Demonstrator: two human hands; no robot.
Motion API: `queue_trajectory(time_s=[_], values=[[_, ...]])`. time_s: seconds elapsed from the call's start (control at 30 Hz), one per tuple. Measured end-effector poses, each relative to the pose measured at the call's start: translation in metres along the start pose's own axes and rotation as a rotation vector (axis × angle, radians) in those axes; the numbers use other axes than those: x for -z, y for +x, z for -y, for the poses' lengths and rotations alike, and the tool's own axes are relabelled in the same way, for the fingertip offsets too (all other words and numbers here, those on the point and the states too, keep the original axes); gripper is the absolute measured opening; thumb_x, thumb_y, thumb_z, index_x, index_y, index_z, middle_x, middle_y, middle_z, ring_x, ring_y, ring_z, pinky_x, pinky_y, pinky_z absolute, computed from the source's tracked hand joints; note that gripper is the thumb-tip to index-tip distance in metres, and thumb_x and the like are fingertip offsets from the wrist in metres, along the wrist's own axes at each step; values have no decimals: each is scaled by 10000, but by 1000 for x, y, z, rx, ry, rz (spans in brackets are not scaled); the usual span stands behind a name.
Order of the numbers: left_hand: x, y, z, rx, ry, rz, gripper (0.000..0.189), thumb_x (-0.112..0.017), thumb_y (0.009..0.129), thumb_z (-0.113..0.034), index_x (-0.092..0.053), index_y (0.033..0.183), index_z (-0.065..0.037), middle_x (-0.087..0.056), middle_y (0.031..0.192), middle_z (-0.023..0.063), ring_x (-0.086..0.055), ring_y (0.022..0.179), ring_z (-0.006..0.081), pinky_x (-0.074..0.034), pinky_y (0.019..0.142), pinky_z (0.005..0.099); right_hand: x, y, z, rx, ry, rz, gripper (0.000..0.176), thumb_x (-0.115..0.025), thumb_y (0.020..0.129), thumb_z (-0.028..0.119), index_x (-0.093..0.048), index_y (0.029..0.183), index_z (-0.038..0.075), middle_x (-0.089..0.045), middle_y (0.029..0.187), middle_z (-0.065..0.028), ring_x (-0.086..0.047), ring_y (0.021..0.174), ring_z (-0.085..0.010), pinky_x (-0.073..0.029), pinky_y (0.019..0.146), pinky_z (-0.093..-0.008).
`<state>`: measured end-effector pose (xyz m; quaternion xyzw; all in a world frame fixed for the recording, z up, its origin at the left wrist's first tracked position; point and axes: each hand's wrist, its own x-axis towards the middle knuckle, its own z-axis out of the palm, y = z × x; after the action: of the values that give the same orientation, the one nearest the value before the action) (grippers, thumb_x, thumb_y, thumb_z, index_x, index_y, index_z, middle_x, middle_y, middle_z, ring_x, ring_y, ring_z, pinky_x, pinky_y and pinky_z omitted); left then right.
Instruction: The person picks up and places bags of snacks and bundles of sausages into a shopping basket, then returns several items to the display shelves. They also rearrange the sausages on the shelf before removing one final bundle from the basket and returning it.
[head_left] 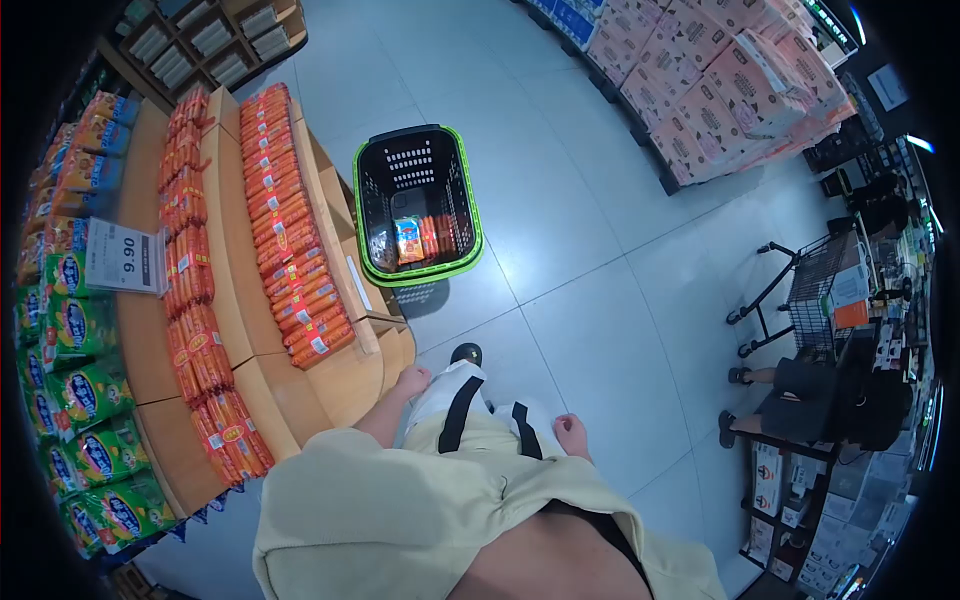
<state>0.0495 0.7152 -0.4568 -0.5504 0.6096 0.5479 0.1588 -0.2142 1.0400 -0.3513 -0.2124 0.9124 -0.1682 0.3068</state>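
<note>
My left hand (413, 381) hangs beside my white trousers, close to the curved end of the wooden shelf unit. Its fingers look curled in, and I see nothing in them. On the other side of my body, my right hand (571, 436) hangs over the floor, loosely closed around nothing visible. Ahead of me stands a black shopping basket with a bright green rim (425, 278), apart from both hands. Inside it lie a blue and orange snack pack (409, 240) and some red packs (438, 236). A dark shoe (466, 353) shows below my left hand.
Stepped wooden shelves on the left hold rows of red-wrapped sausages (285, 220) and green snack bags (85, 392), with a price sign (126, 257). Pink cartons (720, 95) are stacked far right. A shopping cart (815, 290) and a person in dark shorts (800, 395) are at right.
</note>
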Motion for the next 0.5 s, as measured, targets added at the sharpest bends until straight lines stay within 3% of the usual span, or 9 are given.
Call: queue_trajectory(time_s=[0.07, 0.1, 0.17, 0.2, 0.27, 0.37, 0.4, 0.5], values=[[13, 5, -14, 0, -70, -32, 249, -558, 782, -278, -660, 846, -61, -663, 742, 92, -644, 665, 215, -499, 664, 334, 12, 29, 26, -208, 565, 101, 226, -591, 814, 245, -608, 879, 29, -615, 714, -82, -600, 656, -141, -479, 573, -278], [19, 8, -23, -9, -145, -67, 235, -548, 788, -269, -661, 820, -66, -659, 709, 84, -641, 619, 194, -501, 635, 323, 16, 40, 35, -203, 560, 111, 226, -591, 814, 245, -608, 879, 29, -615, 714, -82, -600, 656, -141, -479, 573, -278], [28, 11, -33, 5, -164, -91, 219, -537, 790, -256, -658, 795, -74, -656, 697, 81, -639, 612, 182, -499, 624, 318, 19, 69, 37, -412, 684, 201, 250, -602, 781, 270, -619, 856, 33, -631, 734, -115, -610, 676, -200, -486, 644, -343], [31, 12, -38, 12, -174, -108, 208, -527, 793, -244, -655, 770, -82, -653, 685, 77, -637, 605, 169, -498, 613, 313, 19, 82, 38, -406, 671, 217, 250, -602, 781, 270, -619, 856, 33, -631, 734, -115, -610, 676, -200, -486, 644, -343], [38, 18, -40, 40, -167, -109, 215, -517, 796, -235, -654, 742, -78, -652, 678, 81, -638, 607, 170, -498, 608, 315, 0, 113, 10, -229, 346, 180, 291, -602, 769, 271, -639, 898, 12, -648, 769, -138, -623, 718, -205, -490, 679, -331], [45, 31, -26, 78, -36, -106, 239, -501, 797, -223, -648, 687, -69, -647, 655, 91, -636, 600, 173, -497, 596, 318, -1, 155, 0, -139, 265, 108, 362, -612, 757, 298, -654, 929, -18, -660, 816, -163, -632, 770, -223, -487, 712, -330], [46, 39, -21, 82, 72, -101, 253, -495, 796, -218, -644, 662, -63, -641, 639, 97, -634, 592, 176, -497, 589, 318, 5, 173, 4, -253, 329, 146, 411, -623, 741, 320, -655, 927, -45, -662, 826, -174, -633, 806, -236, -483, 723, -339], [52, 42, -35, 7, 229, -106, 268, -493, 788, -224, -646, 637, -65, -629, 607, 106, -630, 577, 205, -496, 582, 336, 6, 239, -24, -226, 343, 203, 408, -624, 739, 311, -653, 935, -44, -662, 830, -177, -631, 812, -229, -480, 723, -336]])
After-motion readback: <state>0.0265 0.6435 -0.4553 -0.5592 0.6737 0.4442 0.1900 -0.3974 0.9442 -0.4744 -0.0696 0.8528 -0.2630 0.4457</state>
